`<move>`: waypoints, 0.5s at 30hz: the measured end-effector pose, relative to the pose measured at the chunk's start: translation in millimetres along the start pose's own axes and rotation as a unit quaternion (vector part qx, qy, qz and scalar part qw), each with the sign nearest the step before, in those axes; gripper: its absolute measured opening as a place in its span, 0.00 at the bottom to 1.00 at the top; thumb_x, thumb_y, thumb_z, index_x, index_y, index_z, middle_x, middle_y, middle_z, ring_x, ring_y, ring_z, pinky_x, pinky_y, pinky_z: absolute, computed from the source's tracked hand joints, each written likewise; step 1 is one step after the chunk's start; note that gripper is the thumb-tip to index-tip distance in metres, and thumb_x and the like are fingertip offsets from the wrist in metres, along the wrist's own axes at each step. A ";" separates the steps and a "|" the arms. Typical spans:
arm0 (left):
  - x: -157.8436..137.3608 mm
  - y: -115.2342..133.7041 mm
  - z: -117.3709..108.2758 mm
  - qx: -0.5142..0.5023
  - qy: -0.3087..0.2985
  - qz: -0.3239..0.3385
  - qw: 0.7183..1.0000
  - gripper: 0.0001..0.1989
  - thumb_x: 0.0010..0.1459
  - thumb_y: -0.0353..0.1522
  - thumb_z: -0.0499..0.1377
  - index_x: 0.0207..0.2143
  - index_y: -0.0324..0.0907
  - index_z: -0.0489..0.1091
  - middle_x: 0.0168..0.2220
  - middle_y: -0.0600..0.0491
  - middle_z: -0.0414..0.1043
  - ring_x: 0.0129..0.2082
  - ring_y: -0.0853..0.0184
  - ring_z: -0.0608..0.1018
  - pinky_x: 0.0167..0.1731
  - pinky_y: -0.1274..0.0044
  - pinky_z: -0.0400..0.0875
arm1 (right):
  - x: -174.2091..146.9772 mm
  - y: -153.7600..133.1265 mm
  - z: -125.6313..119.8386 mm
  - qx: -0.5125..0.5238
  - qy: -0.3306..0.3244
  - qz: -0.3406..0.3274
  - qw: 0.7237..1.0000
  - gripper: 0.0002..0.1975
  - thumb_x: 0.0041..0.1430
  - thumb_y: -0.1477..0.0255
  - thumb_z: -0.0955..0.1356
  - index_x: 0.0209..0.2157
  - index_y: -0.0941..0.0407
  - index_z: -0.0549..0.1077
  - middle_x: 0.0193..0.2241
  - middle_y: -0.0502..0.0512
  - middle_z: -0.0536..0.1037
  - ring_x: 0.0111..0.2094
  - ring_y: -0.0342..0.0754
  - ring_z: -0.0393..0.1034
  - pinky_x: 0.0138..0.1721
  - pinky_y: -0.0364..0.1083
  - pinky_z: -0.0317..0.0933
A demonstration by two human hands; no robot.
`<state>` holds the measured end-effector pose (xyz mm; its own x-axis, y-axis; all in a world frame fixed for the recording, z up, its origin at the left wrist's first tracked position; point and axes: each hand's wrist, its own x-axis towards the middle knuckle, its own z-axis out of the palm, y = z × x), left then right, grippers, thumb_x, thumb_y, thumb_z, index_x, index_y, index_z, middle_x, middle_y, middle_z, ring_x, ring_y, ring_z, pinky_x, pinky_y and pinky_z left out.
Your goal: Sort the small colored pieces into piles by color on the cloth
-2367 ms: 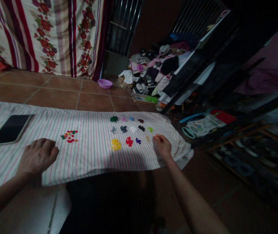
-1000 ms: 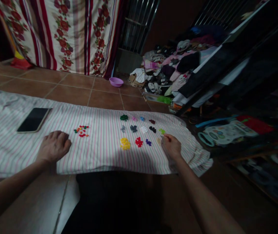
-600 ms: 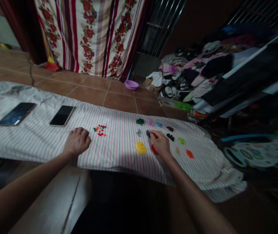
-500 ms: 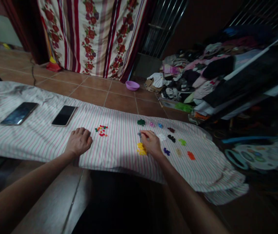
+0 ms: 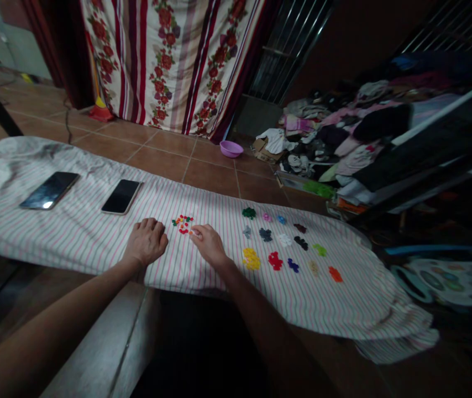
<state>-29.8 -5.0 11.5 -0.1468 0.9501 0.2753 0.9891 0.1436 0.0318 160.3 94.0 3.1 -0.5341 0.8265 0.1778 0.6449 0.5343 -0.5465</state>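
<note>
Just past the fingertips of the right hand (image 5: 209, 243), a small scatter of mixed bits (image 5: 183, 224) lies on the striped cloth (image 5: 95, 237), red, green and orange among them. Thumb and forefinger are drawn close together at its right edge, though from here I can't tell whether they've closed on a piece.

Left of that pinch, the left hand (image 5: 147, 240) rests palm down on the cloth, unclenched, near the scatter. Well to the pinch's right are single-colour piles in three rows: the nearest runs from the yellow pile (image 5: 251, 258) out to the orange pile (image 5: 335, 273), the middle from the grey pile (image 5: 247, 232) to the lime pile (image 5: 319, 250), the farthest from the green pile (image 5: 248, 212) to the brown pile (image 5: 300, 228).

Further left of the grip lie two phones (image 5: 122, 196). Beyond it, past the cloth, a purple basin (image 5: 231, 149) sits on the floor (image 5: 211, 168), with heaped clothes (image 5: 300, 124) to its right.
</note>
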 end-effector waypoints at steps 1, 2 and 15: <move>0.1 0.1 -0.2 -0.001 -0.001 0.000 1.000 0.14 0.63 0.36 0.47 0.39 0.40 0.71 0.41 0.42 0.71 0.45 0.53 0.72 0.43 0.64 0.62 | 2.0 -2.8 2.8 -0.004 -0.002 0.005 1.000 0.10 0.61 0.71 0.68 0.44 0.51 0.79 0.38 0.54 0.77 0.38 0.47 0.72 0.42 0.45 0.64; 0.1 0.2 -0.3 -0.003 -0.001 0.000 1.000 0.15 0.63 0.36 0.47 0.39 0.39 0.71 0.41 0.42 0.71 0.45 0.53 0.72 0.43 0.64 0.62 | 3.6 -4.9 5.4 -0.007 -0.002 0.010 1.000 0.10 0.61 0.71 0.68 0.43 0.51 0.79 0.38 0.53 0.77 0.38 0.47 0.72 0.42 0.45 0.64; 0.0 0.0 1.3 -0.022 0.009 -0.001 1.000 0.15 0.63 0.36 0.47 0.39 0.40 0.71 0.40 0.41 0.71 0.44 0.53 0.71 0.43 0.63 0.62 | -0.8 -4.1 15.6 0.025 0.034 0.050 0.998 0.07 0.61 0.74 0.68 0.38 0.51 0.78 0.37 0.52 0.77 0.38 0.46 0.74 0.42 0.45 0.65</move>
<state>-29.8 -4.6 10.3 -0.1480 0.9446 0.2928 0.9885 0.1318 0.0745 149.6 88.5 -7.5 -0.4294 0.8859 0.1755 0.6640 0.4414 -0.6036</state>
